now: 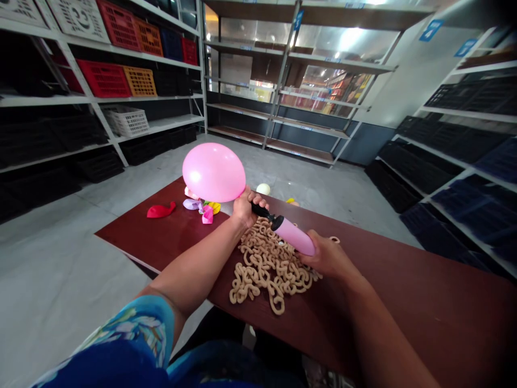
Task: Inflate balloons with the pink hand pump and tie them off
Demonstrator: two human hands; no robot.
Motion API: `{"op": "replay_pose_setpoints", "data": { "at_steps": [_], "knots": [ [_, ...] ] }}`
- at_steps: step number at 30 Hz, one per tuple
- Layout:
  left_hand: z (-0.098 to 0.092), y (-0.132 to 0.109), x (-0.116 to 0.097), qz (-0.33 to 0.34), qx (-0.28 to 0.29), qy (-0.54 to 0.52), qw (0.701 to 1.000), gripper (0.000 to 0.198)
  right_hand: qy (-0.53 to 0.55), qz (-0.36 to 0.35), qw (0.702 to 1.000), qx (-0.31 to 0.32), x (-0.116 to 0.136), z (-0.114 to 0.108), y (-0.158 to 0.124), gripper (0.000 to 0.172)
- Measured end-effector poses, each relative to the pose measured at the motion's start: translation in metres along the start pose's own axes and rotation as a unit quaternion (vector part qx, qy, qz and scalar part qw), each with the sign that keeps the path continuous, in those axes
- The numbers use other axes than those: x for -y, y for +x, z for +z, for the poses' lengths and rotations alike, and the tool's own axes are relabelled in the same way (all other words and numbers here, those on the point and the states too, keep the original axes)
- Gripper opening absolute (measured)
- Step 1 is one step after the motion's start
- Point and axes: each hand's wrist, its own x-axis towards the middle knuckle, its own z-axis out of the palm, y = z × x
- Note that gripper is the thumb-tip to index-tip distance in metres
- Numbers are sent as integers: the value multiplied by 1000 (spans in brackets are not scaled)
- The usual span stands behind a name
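Observation:
A pink hand-held balloon pump (pixel 294 235) with a black end spans the space between my two hands. My left hand (pixel 245 208) is closed around its black front end, where the neck of an inflated pink balloon (pixel 214 172) meets it. My right hand (pixel 325 254) grips the pink barrel at the near end. Beneath the pump lies a heap of beige, curled, rope-like pieces (pixel 266 269). Left of my left hand are several limp balloons: a red balloon (pixel 159 210), a lilac balloon (pixel 193 204) and a small pink balloon (pixel 207 214) among them.
The dark red table (pixel 396 291) runs across in front of me. A pale round balloon (pixel 263 188) shows beyond its far edge. Metal shelves with red crates (pixel 105 78) stand at left, a rack (pixel 278 108) at the back, and dark bins (pixel 428 161) at right.

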Motion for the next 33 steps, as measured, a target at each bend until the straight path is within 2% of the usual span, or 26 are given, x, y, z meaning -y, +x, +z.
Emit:
{"op": "replay_pose_setpoints", "data": {
  "at_steps": [5, 8, 11, 18, 20, 22, 24, 25, 26, 28, 31, 33],
  "knots": [
    [-3, 6, -26, 48, -42, -4, 998, 43, 29, -7, 999, 35, -23, -8, -2, 31],
    [-4, 8, -29, 64, -46, 4, 997, 41, 27, -4, 998, 55, -33, -9, -2, 30],
    [-1, 4, -19, 58, -40, 2, 998, 41, -7, 0, 999, 41, -31, -8, -2, 33],
    [10, -14, 14, 17, 4, 8, 1000, 43, -23, -29, 999, -17, -7, -5, -5, 33],
    [10, -15, 18, 10, -3, 10, 1000, 44, -22, -27, 999, -14, -6, -4, -5, 43],
    [10, -15, 20, 12, -10, 14, 1000, 45, -12, -42, 999, -16, -4, -4, -4, 61],
    [11, -17, 23, 10, -10, 23, 1000, 45, -2, -81, 996, -41, 3, -4, -3, 78],
    [12, -18, 25, 4, -6, 28, 1000, 45, -2, -105, 993, -59, 8, -5, -4, 81],
    [13, -20, 28, -3, -1, 32, 999, 46, -6, -127, 989, -77, 15, -6, -4, 80],
    [16, -25, 33, -16, 11, 37, 999, 47, -23, -148, 982, -111, 31, -7, -7, 66],
    [19, -31, 39, -34, 25, 50, 998, 49, -47, -140, 977, -152, 47, -8, -11, 49],
    [18, -31, 38, -46, 35, 65, 996, 49, -55, -134, 977, -156, 49, -9, -13, 44]
  ]
}}
